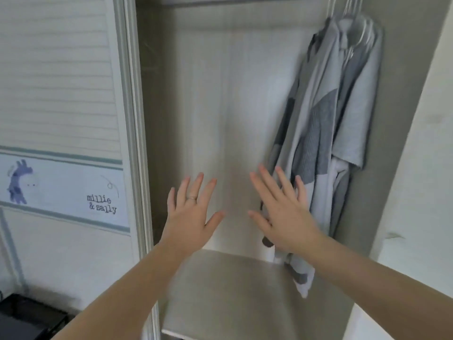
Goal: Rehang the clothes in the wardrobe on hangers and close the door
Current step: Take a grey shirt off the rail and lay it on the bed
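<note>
The door (61, 94) stands open at left. The left hand (190, 217) and right hand (286, 217) are spread wide, holding nothing. The clothes (338, 119) hang on hangers (353, 20) at far right; they look soft and light, best shifted by the hanger.
</note>
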A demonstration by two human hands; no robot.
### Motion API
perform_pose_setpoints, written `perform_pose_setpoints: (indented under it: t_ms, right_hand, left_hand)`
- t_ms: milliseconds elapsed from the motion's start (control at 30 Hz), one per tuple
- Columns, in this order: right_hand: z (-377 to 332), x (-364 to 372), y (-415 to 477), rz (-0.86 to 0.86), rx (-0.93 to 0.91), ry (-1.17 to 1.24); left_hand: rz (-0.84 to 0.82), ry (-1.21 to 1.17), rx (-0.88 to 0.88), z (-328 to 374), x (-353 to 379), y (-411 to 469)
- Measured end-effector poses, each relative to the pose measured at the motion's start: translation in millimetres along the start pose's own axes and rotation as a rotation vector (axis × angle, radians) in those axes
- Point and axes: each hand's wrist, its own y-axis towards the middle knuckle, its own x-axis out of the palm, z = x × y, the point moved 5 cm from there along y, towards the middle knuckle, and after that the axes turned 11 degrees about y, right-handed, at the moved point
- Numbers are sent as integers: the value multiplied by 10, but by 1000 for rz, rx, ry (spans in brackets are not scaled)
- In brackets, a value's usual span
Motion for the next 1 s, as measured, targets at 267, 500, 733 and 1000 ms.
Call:
perform_pose_setpoints:
  t_ms: [267,500,733,1000]
  right_hand:
    - [474,-793,1188,206,-37,-140]
    - [900,-1609,2091,338,2,-305]
    - [1228,-2276,2606,421,95,-348]
    - [1533,-2486,2899,418,282,-419]
  left_hand:
    - [191,40,118,134,-416,1543]
    - [287,-85,208,490,-463,2652]
    - [290,-262,290,897,-366,3578]
    - [243,-486,389,1361,-249,4523]
